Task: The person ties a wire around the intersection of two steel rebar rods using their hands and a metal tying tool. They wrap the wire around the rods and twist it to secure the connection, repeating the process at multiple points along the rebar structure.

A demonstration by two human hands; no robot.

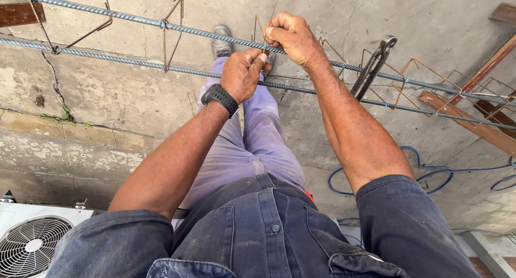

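1. The left hand [243,73] is closed in a fist just below the upper rebar [134,20], its fingers curled round the lower end of a thin tie wire [263,33]; a black watch [219,98] sits on that wrist.
2. The right hand [293,38] is just above and beside it, thumb and fingertips pinched shut on the same wire where it crosses the bar.
3. The wire's ends stick up between the two hands; how it is wound round the bar seems hidden by the fingers.
4. A second rebar [107,56] runs alongside the first, lower in view, with bent wire stirrups [172,36] hung across both.
5. A pair of pincers [372,67] hangs on the bars to the right of the right forearm, untouched.
6. A blue cable [430,173] lies on the concrete below, and a fan unit [32,246] shows at the bottom left.
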